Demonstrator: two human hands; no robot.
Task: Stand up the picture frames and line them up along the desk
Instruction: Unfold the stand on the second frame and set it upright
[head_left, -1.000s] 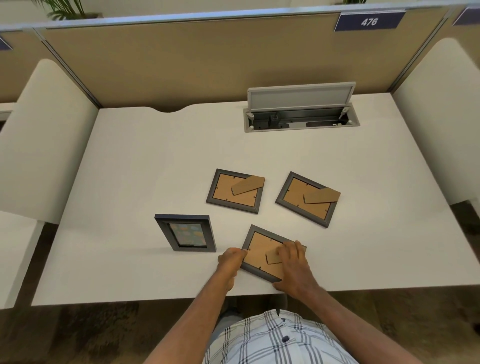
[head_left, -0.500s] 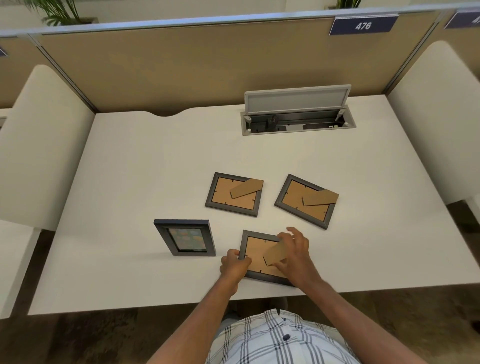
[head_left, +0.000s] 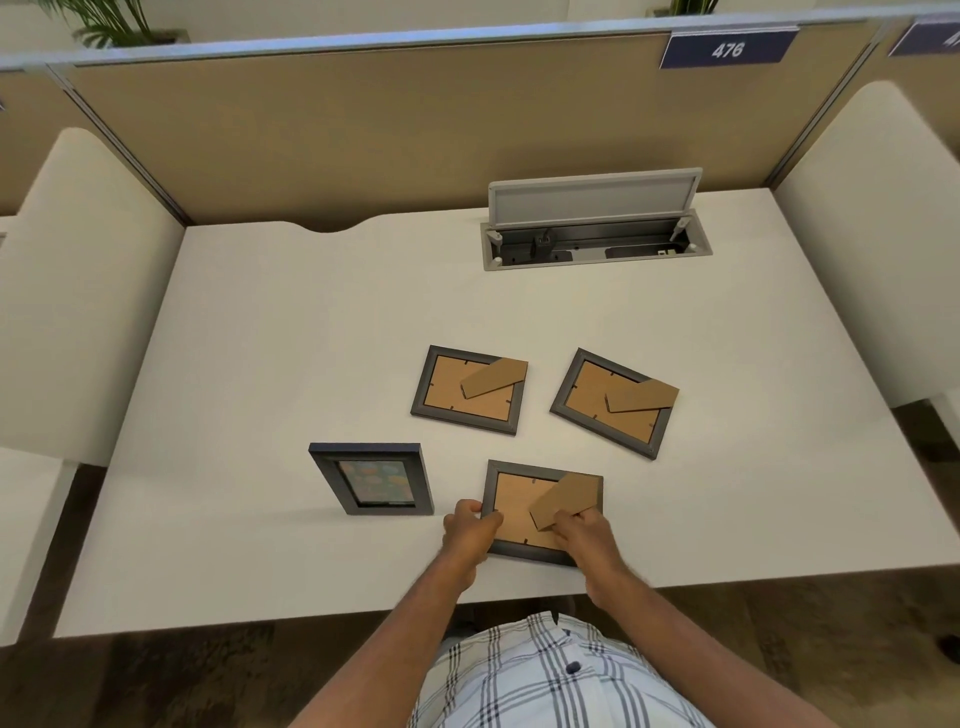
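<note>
The desk (head_left: 311, 322) was white w/ mostly bare surface, walled by a tan partition (head_left: 363, 135) at the back and white side panels. A cable box (head_left: 597, 244) sat at the rear right w/ its lid flipped up, well apart from the work.

Four frames in all. One standing frame (head_left: 374, 480) was already upright at front left, picture side facing the person. Two more lay face down mid-desk: the left flat frame (head_left: 470, 389) and the right flat frame (head_left: 615, 402), each w/ its cardboard stand folded across the back.

Step in hand, by my read: 2nd frame of four, opening its stand. The near frame (head_left: 519, 512) lay face down close to the front edge, just beside the standing one. Left hand (head_left: 467, 535) was clamped on its left edge, thumb on top, steadying it. Right hand (head_left: 584, 530) was pinching the lower end of the easel stand (head_left: 566, 499), which looked swung partly away from the backing.

Next move prob. calls for swinging that stand fully out, then tipping the frame up onto its bottom edge and setting it in line w/ the standing one.

In the way: not much. The standing frame was near the left hand, so a careless tip-up could knock it. The front edge was close too; the frame could slide off.
</note>
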